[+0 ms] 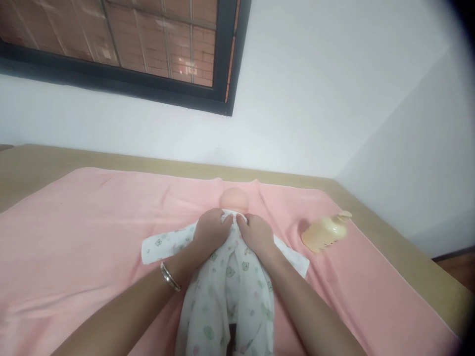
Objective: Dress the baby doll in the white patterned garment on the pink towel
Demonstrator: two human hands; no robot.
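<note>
A white baby onesie [230,272] printed with small green and pink figures lies lengthwise before me, its sleeves spread to both sides. Above its neckline shows the round, skin-toned head of a doll [234,199]; the doll's body is hidden by the cloth and my hands. My left hand [213,231], with a silver bangle on the wrist, pinches the left side of the collar. Close beside it, my right hand [258,234] grips the collar's right side. Both thumbs nearly meet at the neckline.
A pink blanket [111,237] with some creases covers most of the wooden table [374,217]. A pale yellow bottle [325,232] lies tipped on its side to the right. White wall [297,99] and a dark-framed window [148,79] stand behind the table.
</note>
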